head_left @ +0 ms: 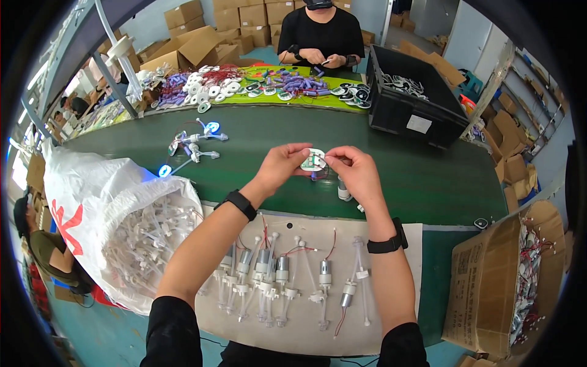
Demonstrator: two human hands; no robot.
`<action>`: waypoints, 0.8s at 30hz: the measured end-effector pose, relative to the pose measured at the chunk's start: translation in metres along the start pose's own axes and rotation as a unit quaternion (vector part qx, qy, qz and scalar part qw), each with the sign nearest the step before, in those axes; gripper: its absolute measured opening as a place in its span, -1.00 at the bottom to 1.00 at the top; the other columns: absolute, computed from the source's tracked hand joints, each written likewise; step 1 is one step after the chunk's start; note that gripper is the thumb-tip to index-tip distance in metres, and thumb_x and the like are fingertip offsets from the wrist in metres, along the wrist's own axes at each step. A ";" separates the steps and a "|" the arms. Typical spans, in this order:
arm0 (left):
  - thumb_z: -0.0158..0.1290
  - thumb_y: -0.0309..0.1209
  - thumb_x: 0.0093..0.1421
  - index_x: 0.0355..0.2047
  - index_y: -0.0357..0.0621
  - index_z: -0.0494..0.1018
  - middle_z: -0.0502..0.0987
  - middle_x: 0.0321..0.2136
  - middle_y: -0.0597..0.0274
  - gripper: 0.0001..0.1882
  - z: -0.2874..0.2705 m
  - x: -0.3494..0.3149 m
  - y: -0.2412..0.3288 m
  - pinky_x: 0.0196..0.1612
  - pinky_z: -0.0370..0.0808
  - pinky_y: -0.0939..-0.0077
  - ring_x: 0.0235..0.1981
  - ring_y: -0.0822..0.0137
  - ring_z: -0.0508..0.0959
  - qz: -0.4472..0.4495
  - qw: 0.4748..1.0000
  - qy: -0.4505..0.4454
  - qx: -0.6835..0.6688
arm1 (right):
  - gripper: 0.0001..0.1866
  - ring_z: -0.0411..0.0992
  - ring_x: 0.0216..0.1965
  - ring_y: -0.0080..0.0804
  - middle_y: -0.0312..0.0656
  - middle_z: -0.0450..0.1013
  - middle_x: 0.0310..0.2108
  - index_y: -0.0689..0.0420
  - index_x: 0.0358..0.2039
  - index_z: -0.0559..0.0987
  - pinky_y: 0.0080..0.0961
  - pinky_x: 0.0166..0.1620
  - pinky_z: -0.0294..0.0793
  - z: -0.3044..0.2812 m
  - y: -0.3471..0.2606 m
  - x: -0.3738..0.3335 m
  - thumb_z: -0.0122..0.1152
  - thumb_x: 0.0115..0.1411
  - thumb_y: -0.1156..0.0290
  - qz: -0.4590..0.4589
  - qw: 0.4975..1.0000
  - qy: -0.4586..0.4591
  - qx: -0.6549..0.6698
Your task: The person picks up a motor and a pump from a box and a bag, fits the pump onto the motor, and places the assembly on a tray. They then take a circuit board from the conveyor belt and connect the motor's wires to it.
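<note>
My left hand [285, 166] pinches a white rounded disc with a green circuit board [313, 160] in it, held up over the dark green belt. At the board's right edge, the closed fingertips of my right hand [353, 171] hide whatever they grip. Thin wires and a purple battery cell [315, 176] hang beneath the board. Below my right hand is a silver motor [343, 189], partly hidden by it. Nearer me, several silver motors with clear plastic tubes [263, 263] and red wires lie in a row on a beige board [382, 330].
A white sack [92, 165] of clear plastic parts stands left; a cardboard box [483, 287] of wired parts stands right. Assemblies with lit blue discs [212, 127] lie on the belt [257, 125]. Opposite, a person [320, 37] works beside a black crate [422, 110] and piled batteries [299, 82].
</note>
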State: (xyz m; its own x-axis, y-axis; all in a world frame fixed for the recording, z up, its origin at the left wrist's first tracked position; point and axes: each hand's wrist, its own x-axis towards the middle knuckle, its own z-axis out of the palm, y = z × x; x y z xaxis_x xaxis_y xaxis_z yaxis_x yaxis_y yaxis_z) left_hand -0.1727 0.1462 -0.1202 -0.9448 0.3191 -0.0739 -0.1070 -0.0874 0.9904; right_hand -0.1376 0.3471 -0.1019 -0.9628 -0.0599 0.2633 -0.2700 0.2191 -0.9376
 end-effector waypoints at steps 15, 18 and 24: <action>0.01 -0.46 0.36 0.16 -0.34 0.38 0.58 -0.15 0.23 -0.61 0.005 -0.006 -0.007 -0.12 0.65 0.57 -0.20 0.50 0.58 0.052 0.998 0.008 -0.046 | -0.88 0.43 -0.43 -0.56 -0.23 0.37 -0.15 0.24 -0.30 0.66 -0.59 -0.36 0.45 0.022 0.019 -0.002 0.35 0.13 0.52 -0.088 0.988 0.069 -0.102; 0.02 -0.46 0.36 0.16 -0.32 0.39 0.58 -0.16 0.24 -0.61 0.008 -0.008 -0.008 -0.13 0.65 0.58 -0.20 0.51 0.58 0.053 0.997 0.010 -0.057 | -0.89 0.44 -0.45 -0.53 -0.22 0.35 -0.09 0.24 -0.30 0.66 -0.57 -0.36 0.46 0.026 0.018 -0.004 0.33 0.13 0.54 -0.094 0.987 0.067 -0.114; 0.03 -0.45 0.36 0.15 -0.29 0.41 0.55 -0.24 0.36 -0.62 0.012 -0.008 -0.008 -0.14 0.66 0.59 -0.23 0.57 0.55 0.039 0.997 0.019 -0.065 | -0.89 0.45 -0.48 -0.50 -0.20 0.37 -0.06 0.24 -0.29 0.65 -0.54 -0.38 0.47 0.026 0.018 -0.004 0.30 0.16 0.54 -0.118 0.979 0.078 -0.149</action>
State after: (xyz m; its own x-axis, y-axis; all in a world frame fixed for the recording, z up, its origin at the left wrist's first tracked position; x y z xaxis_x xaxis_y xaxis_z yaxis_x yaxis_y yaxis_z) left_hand -0.1601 0.1561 -0.1264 -0.9627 0.2706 -0.0043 -0.0696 -0.2321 0.9702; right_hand -0.1390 0.3260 -0.1260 -0.8558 0.0016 0.5173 -0.4492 0.4935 -0.7447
